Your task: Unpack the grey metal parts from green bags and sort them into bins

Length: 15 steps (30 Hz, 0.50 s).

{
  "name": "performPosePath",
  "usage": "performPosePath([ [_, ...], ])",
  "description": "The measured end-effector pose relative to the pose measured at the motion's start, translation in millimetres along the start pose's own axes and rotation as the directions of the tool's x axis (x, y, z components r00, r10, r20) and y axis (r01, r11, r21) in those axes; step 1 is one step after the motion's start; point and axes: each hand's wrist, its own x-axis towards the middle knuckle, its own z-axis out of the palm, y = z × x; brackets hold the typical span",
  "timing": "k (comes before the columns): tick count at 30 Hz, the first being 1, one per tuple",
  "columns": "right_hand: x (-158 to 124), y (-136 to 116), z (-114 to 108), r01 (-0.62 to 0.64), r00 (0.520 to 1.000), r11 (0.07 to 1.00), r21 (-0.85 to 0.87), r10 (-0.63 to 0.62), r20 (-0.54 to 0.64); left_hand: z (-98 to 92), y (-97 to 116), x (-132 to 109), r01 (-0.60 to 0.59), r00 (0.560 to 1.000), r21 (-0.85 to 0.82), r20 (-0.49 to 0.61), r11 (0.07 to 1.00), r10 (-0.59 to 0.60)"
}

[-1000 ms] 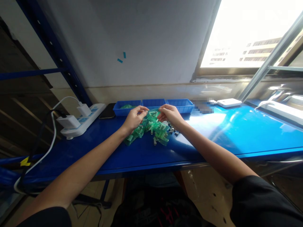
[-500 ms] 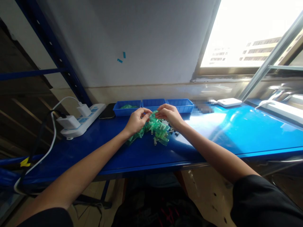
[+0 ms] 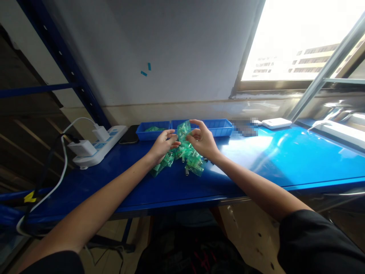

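A small see-through green plastic bag [image 3: 183,130] with small pale pieces in it is raised above the blue table, pinched between the thumb and fingers of my right hand [image 3: 203,140]. Just left of it, my left hand [image 3: 164,145] has its fingers loosely bent and apart, with nothing visible in them. Below both hands lies a heap of similar green bags [image 3: 195,161], with more green bags [image 3: 163,166] to its left, partly under my left hand. A small metal piece [image 3: 187,172] sits at the heap's front edge.
Behind the heap stand blue bins; the left bin [image 3: 139,131] has green bags inside, and the right bin [image 3: 224,129] is beside it. A dark phone [image 3: 129,135] and a white power strip [image 3: 95,152] lie left. A white device [image 3: 276,123] rests back right.
My right hand has lifted one green bag upright above the heap. The fingers of my left hand have drawn slightly left and down, apart from my right hand.
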Motion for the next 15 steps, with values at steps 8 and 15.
performPosePath([
  [8, -0.1, 5.3, -0.9, -0.017, 0.997, 0.984, -0.178, 0.03, 0.072, 3.7, 1.3, -4.6, -0.052, 0.988, 0.08, 0.146, 0.995, 0.04],
  [15, 3.1, 5.3, -1.9, -0.056, 0.995, 0.991, -0.125, 0.066, 0.077, -1.3, -1.2, -2.3, -0.204, 0.977, 0.267, 0.111, 0.942, 0.18],
])
